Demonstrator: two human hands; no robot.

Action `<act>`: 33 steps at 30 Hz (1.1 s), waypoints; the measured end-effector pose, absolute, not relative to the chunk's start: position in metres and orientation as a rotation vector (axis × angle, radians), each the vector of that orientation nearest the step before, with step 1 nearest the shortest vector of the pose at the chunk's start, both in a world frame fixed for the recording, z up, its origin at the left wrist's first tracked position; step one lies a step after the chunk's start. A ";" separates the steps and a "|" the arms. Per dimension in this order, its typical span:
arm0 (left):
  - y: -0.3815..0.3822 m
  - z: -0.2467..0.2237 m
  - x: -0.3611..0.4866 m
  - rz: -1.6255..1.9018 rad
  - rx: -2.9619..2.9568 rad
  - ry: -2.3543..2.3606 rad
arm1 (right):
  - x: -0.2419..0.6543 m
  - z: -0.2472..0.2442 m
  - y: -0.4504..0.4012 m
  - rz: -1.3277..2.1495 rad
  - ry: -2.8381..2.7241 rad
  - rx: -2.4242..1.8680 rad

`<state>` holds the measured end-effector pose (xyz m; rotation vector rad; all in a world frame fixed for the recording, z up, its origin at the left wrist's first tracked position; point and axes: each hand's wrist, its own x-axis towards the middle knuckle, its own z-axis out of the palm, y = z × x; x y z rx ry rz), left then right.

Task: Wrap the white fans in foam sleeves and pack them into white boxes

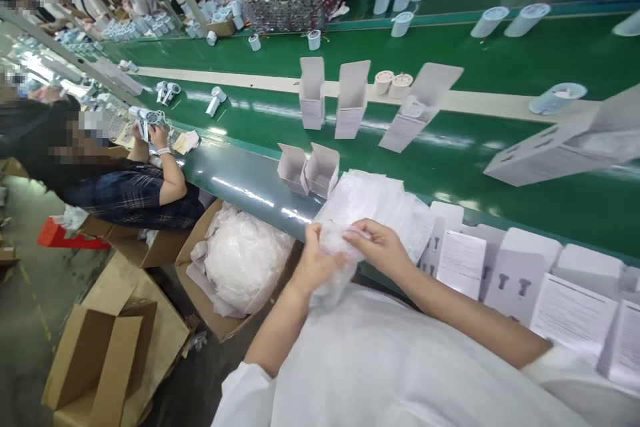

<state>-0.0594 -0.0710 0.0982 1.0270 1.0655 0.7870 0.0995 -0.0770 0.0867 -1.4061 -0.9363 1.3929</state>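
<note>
Along the near edge of the green conveyor belt [540,213], I'm watching two hands at the centre of my view. The left hand [317,260] and the right hand [383,247] are both closed on a clear plastic bag [335,267], pinching it from either side, with its lower end hanging toward the white smock [400,373]. Just beyond the hands, a loose pile of similar bags [373,207] lies on the belt. To the left, a cardboard box [200,293] holds a big white mound of plastic [243,257].

Now I'm reading the layout for what's done and what's left. To the right, a close row of white cartons [520,273] stands along the belt edge, with printed leaflets [573,317] against them. Two small open cartons [307,170] sit just past the bag pile, and three more [353,97] stand farther out with their flaps up. I can't see inside any of them, so I can't tell which are filled. Round white pieces [393,83] sit beside that far group, and white cups [400,3] dot the far side of the line.

Over on the left, a co-worker in a plaid shirt [130,197] has a white device [145,121] in both hands, and more of those devices [167,92] lie on the belt nearby.
</note>
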 end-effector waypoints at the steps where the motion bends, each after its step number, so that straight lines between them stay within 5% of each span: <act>1: -0.078 0.094 -0.056 0.748 0.954 1.056 | 0.100 0.088 -0.075 1.343 -0.915 -1.450; 10: -0.072 0.014 -0.140 0.148 0.680 1.296 | 0.146 0.044 -0.002 0.776 -0.697 -2.086; 17: -0.010 -0.074 -0.260 -0.195 1.047 2.038 | 0.142 0.015 0.016 -0.097 -1.595 -2.112; 25: 0.021 -0.109 -0.276 -0.283 1.211 2.010 | 0.094 -0.028 0.001 0.474 -2.377 -2.290; 30: 0.038 -0.052 -0.305 0.020 1.216 1.861 | 0.110 -0.014 0.008 0.694 -2.225 -2.074; 33: 0.031 0.000 -0.309 0.499 0.987 1.645 | 0.090 0.014 -0.012 1.031 -1.831 -1.859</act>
